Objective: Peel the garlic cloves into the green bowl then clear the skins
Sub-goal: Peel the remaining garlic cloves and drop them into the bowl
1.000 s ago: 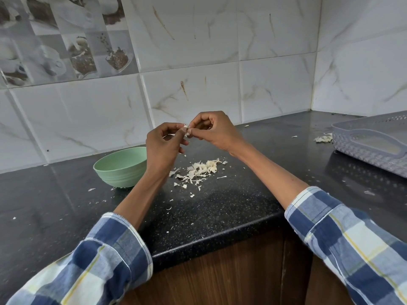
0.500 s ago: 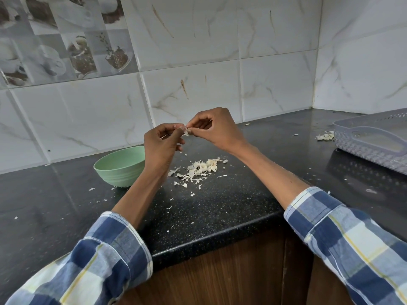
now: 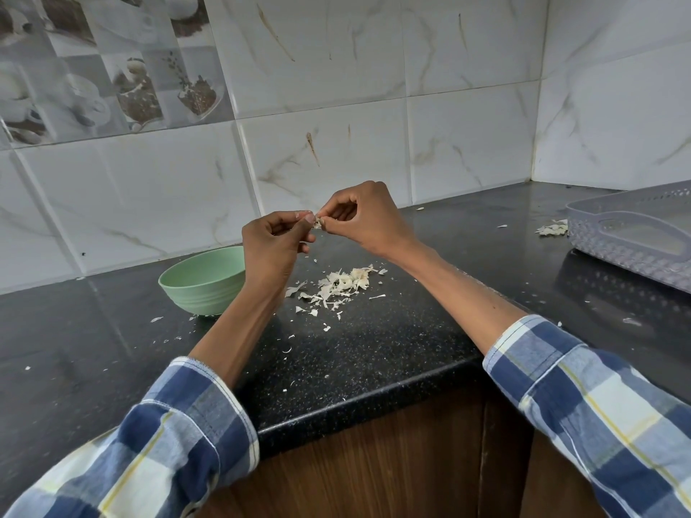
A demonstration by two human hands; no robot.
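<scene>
1. A small garlic clove (image 3: 318, 222) is held up in the air above the bench (image 3: 392, 330), pretty much hidden between the fingertips, so only a pale scrap of it is seen.
2. It's pinched from both sides: the left hand (image 3: 273, 244) has its grip closed on it with thumb and forefinger, the other fingers curled in, and the right hand (image 3: 364, 218) is nipped onto it the same way from the other side. The fingertips of the two hands are touching or just about.
3. A pile of garlic skins (image 3: 344, 284) is spread on the bench right below the hands, with loose flakes scattered around it toward the front edge.
4. The green bowl (image 3: 203, 282) is sat on the bench just left of the pile, partly covered by the left wrist. What's inside can't be made out from this angle.
5. A second little heap of skins (image 3: 552, 229) is seen further right, just beside a grey perforated basket (image 3: 632, 237) at the right edge.
6. Blue checked sleeves (image 3: 598, 401) are worn on both forearms.
</scene>
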